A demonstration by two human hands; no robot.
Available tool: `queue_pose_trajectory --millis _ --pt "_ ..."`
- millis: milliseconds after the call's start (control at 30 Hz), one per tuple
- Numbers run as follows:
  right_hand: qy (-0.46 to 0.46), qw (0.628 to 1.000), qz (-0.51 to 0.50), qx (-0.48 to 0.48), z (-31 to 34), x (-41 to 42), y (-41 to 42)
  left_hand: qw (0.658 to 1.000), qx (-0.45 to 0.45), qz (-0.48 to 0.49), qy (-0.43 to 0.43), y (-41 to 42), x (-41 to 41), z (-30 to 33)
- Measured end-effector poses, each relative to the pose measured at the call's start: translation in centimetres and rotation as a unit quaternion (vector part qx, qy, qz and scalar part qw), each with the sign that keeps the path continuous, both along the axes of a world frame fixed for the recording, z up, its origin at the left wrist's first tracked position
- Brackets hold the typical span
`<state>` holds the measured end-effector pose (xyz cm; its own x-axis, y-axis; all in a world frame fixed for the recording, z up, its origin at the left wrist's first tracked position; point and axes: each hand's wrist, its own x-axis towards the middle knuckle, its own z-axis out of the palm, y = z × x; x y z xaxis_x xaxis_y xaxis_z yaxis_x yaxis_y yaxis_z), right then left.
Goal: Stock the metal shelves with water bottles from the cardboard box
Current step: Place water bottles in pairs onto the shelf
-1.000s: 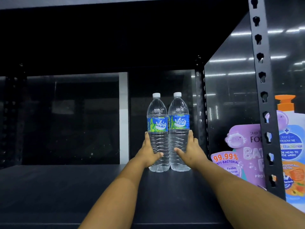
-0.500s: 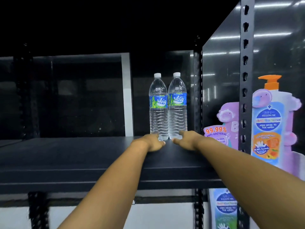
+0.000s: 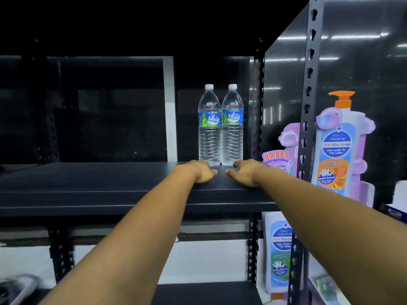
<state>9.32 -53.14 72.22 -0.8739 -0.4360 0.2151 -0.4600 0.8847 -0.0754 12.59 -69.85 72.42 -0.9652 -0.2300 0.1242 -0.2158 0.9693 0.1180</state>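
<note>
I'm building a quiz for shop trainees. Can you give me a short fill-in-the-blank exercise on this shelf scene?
1. ____ clear plastic water bottles with white caps stand on the black metal shelf.
2. The bottles stand upright and ____ each other.
3. The left hand and right hand hold ____.
4. The pump on the printed wash bottle display is ____.

Missing words: Two; beside; nothing; orange

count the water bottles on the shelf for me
2. The left bottle and the right bottle stand upright side by side at the back right of the shelf. None appear hidden.
</note>
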Motion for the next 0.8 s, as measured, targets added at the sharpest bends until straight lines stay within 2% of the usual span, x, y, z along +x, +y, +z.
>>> queue_pose_trajectory --millis 533,800 --pt "0.002 0.999 0.03 -0.028 -1.4 6.2 7.0 0.999 0.005 0.033 0.008 6.3 8.8 -1.0" --pt "0.006 0.998 0.059 -0.035 -4.5 9.5 11.2 0.999 0.031 0.014 0.023 10.6 12.9 -3.5"
